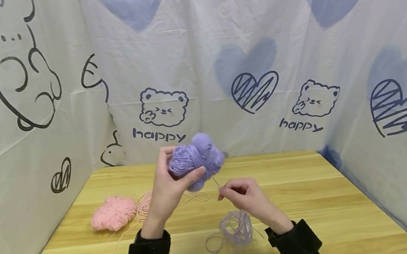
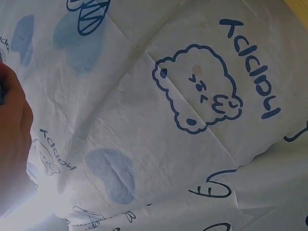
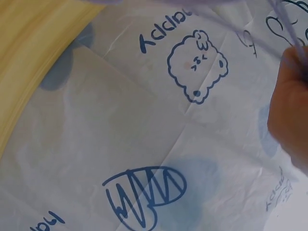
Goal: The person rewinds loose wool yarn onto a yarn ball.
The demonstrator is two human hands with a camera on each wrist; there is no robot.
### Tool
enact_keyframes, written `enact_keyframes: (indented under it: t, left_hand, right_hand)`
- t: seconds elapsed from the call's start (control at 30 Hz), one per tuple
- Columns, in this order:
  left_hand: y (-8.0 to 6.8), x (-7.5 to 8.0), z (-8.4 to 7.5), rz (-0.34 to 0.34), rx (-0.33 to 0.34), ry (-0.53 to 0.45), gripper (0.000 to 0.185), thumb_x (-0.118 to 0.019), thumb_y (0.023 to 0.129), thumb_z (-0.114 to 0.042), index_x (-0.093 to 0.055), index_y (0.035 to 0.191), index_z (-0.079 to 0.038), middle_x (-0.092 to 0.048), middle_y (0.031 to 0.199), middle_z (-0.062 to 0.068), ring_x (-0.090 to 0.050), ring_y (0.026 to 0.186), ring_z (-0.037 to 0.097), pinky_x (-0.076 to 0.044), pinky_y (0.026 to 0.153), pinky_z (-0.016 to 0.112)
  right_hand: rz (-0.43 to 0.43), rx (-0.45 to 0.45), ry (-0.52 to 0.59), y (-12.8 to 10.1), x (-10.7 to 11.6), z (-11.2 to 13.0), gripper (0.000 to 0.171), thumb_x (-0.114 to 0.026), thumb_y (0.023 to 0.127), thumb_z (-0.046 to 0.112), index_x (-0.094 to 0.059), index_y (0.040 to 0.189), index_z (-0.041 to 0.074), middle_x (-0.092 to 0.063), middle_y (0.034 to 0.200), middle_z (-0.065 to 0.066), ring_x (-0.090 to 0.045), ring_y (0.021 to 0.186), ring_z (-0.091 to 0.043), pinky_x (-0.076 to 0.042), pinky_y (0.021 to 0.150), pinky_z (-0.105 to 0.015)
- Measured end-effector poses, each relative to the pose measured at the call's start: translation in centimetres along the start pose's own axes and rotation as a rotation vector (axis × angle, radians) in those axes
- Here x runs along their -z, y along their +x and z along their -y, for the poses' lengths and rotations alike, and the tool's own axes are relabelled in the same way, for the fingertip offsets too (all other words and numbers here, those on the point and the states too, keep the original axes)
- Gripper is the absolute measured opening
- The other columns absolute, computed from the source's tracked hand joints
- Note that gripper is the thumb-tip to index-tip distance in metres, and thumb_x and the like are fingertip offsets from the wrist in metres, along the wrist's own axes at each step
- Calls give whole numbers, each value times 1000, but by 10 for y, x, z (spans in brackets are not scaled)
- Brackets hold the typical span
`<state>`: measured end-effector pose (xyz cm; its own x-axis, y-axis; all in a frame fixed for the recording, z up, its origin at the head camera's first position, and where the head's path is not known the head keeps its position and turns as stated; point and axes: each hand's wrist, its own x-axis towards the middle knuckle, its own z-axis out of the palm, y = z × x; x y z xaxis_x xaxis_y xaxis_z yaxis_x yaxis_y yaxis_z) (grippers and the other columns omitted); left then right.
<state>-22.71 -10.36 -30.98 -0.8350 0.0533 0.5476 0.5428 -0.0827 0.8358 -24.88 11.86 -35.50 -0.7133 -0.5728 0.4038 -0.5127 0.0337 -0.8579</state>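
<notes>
In the head view my left hand holds a purple ball of yarn above the table, its thumb across the near side. A thin strand runs from the underside of the ball to my right hand, which pinches it between thumb and fingertips. Below that hand, a loose tangle of purple yarn hangs or lies over the wood. Only part of the left hand shows at the edge of the left wrist view. In the right wrist view, blurred purple strands pass by the right hand.
A pink ball of yarn lies on the wooden table at the left, with loose pink strands trailing behind and in front of the left forearm. Printed white cloth encloses the table at the back and both sides.
</notes>
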Motion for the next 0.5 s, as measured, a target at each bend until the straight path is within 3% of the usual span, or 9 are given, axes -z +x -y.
enact_keyframes:
  t: [0.2,0.3,0.4,0.5]
  left_hand:
    - [1,15,-9,-167,0,-34,55,-72,78,6,-39,118,-14,-56,119,9,-61,105,23,-57,87,36]
    - [2,21,-10,-226,2,-28,55,-73,78,5,-40,116,-16,-55,119,8,-61,105,23,-57,86,34]
    - [2,24,-6,-224,-8,27,57,-75,77,5,-39,118,-12,-55,118,8,-61,103,24,-58,82,34]
    - [3,25,-1,-141,-40,141,60,-76,74,5,-39,120,-7,-56,116,11,-61,101,25,-59,77,36]
  right_hand:
    - [212,-118,-49,-2,17,-5,26,-49,101,18,-69,100,3,-38,59,-15,-30,46,-17,-28,42,-37]
    - [283,-156,-113,-4,25,-7,25,-52,100,20,-72,98,5,-42,61,-20,-33,47,-11,-30,41,-32]
    - [330,-125,-153,-6,28,-8,22,-55,98,17,-73,96,5,-47,60,-18,-32,48,-1,-28,42,-23]
    - [331,-71,-174,-8,29,-4,20,-57,96,15,-74,97,4,-62,67,-13,-35,53,6,-31,47,-17]
